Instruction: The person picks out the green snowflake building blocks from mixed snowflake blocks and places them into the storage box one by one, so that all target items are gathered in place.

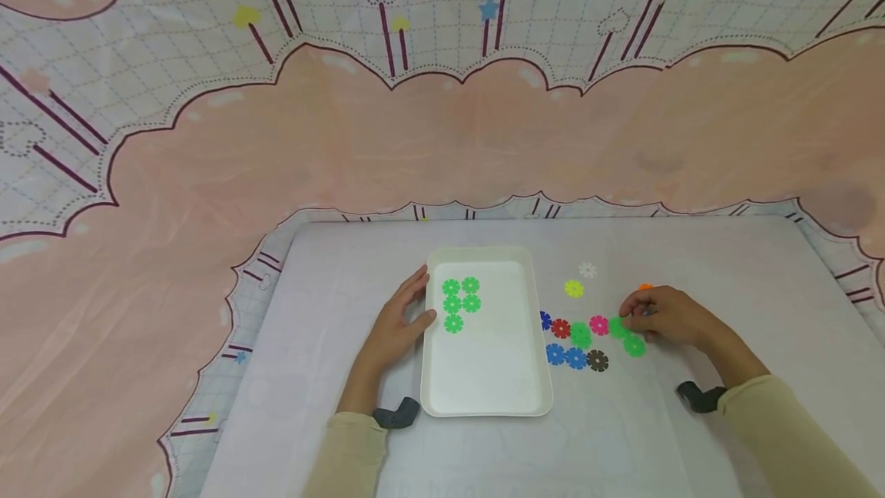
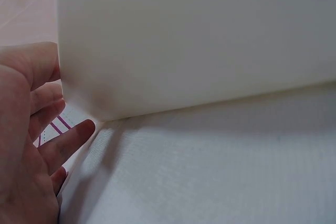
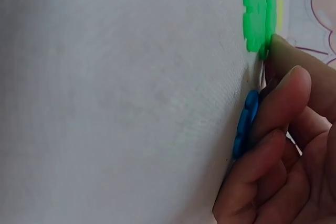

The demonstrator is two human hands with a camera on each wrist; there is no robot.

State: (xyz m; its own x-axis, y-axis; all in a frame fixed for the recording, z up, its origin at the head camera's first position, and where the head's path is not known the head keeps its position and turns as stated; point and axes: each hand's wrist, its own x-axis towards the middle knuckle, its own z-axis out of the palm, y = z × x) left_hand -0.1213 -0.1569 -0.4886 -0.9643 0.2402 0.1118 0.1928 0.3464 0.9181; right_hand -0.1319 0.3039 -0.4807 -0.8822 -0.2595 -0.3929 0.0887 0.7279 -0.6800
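My left hand point(image 1: 396, 329) lies along the left rim of a white tray point(image 1: 487, 383), its thumb over the edge. In the left wrist view its fingers look relaxed beside the tray wall point(image 2: 184, 40). Several green snowflake discs point(image 1: 452, 303) lie inside the tray at the upper left. On the table to the right, my right hand point(image 1: 667, 315) bends its fingers over a green snowflake disc point(image 1: 618, 328). A fingertip touches that disc in the right wrist view; whether the thumb pinches it is unclear. A blue disc point(image 3: 245, 124) is beside the curled fingers.
Between tray and right hand lie red point(image 1: 561, 329), pink point(image 1: 598, 325), brown point(image 1: 598, 360), blue point(image 1: 575, 357) and green point(image 1: 581, 335) discs. Yellow point(image 1: 574, 289) and white point(image 1: 588, 270) discs lie farther back. An orange disc point(image 1: 645, 287) peeks out behind the right hand.
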